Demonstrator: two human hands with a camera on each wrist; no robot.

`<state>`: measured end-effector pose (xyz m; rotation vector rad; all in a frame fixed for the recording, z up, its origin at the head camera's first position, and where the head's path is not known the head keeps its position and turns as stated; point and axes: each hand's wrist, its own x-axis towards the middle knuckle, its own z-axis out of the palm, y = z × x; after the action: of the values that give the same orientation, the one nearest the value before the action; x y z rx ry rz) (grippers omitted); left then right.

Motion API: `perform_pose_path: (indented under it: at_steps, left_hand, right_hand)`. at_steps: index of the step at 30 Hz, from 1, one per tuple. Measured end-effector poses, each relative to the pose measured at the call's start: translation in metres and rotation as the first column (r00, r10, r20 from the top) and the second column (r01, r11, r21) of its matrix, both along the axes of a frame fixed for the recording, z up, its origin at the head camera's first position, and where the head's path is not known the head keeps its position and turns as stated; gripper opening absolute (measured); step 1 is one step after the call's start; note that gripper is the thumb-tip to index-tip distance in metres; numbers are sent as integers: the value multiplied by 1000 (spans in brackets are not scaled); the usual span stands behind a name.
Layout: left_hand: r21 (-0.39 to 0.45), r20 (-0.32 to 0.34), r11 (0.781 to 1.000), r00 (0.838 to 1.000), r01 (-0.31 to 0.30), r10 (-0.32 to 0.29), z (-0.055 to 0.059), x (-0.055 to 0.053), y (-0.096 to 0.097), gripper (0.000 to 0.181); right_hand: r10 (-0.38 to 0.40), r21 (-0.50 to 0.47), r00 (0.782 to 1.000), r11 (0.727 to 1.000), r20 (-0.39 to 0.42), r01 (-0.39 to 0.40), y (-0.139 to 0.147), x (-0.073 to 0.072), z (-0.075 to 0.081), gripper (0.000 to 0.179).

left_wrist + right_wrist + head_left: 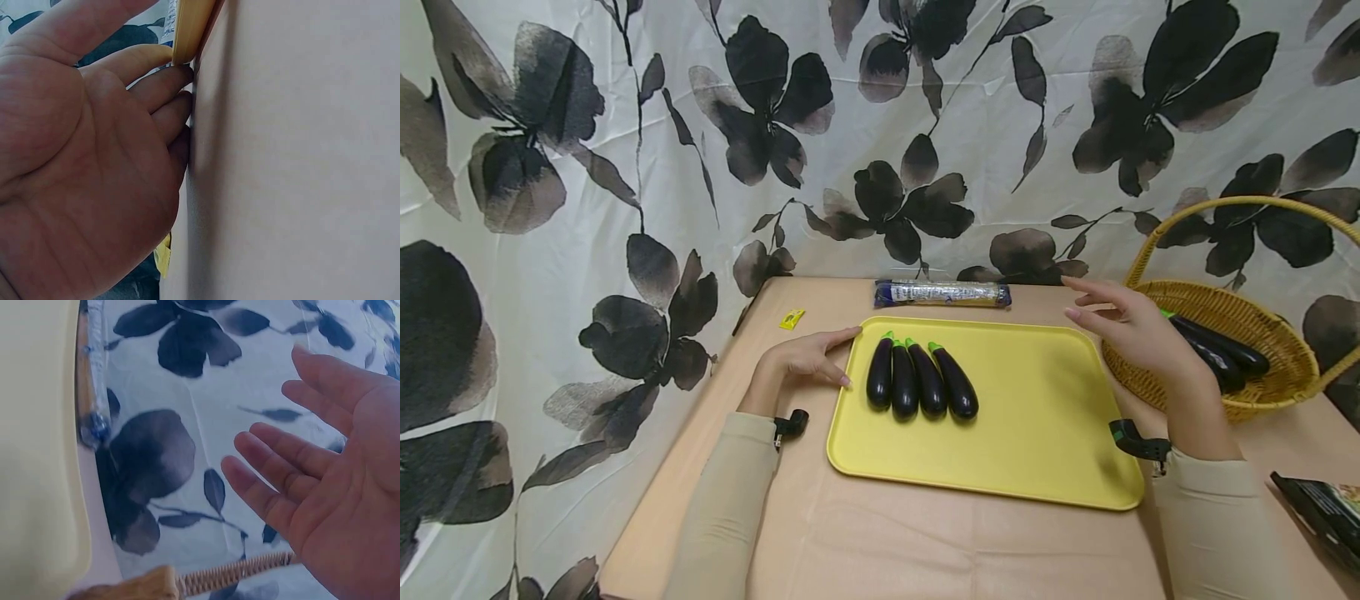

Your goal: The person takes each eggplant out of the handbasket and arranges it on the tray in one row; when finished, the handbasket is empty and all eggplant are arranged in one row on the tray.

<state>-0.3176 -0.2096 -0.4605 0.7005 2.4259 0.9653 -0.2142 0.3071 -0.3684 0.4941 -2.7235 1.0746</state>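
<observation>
Several dark purple eggplants (931,382) with green stems lie side by side on the left half of a yellow tray (1037,417). My left hand (801,354) is at the tray's left edge, thumb and index finger at the rim. In the left wrist view, the palm of that hand (81,162) faces the camera, with fingertips down at the table beside the tray's edge. My right hand (1138,329) is raised between the tray and a wicker basket (1180,304), fingers extended and holding nothing. More eggplants (1221,354) lie in the basket, partly hidden by the right hand and wrist.
Behind the tray lies a long shiny packet (942,293) with blue ends. A small yellow packet (792,319) sits near the table's back left. At the right edge is a black package (1322,512). The basket's tall handle (1247,200) arches up before a flower-patterned curtain (760,108).
</observation>
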Motion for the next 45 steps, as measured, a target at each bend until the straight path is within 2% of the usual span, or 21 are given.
perform_pose_path:
  at_steps: [7,18,24,29,37,41,45]
  left_hand:
    - [-4,2,1000,1000,0,0,0,-2,-1,120]
    - [-16,-5,1000,1000,6,-6,1,-3,-1,120]
    - [-5,2,1000,1000,7,-7,0,-3,0,120]
    - [-1,0,1000,1000,10,-10,0,-2,0,119]
    - [-1,4,1000,1000,5,-5,1,-1,0,119]
    - [-5,5,1000,1000,2,-2,2,-1,0,119]
    - [-5,6,1000,1000,2,-2,2,-2,0,119]
  right_hand:
    - [-81,24,996,996,-34,82,23,3,0,56]
    - [-125,6,990,992,-59,125,63,4,-7,56]
    - [-186,18,983,982,4,186,86,7,-12,60]
    - [-203,27,978,979,40,202,102,7,-17,61]
    - [-296,151,949,949,113,278,121,9,-27,65]
    - [-312,189,940,940,140,284,126,10,-33,64]
    - [-300,226,942,938,151,262,133,9,-37,62]
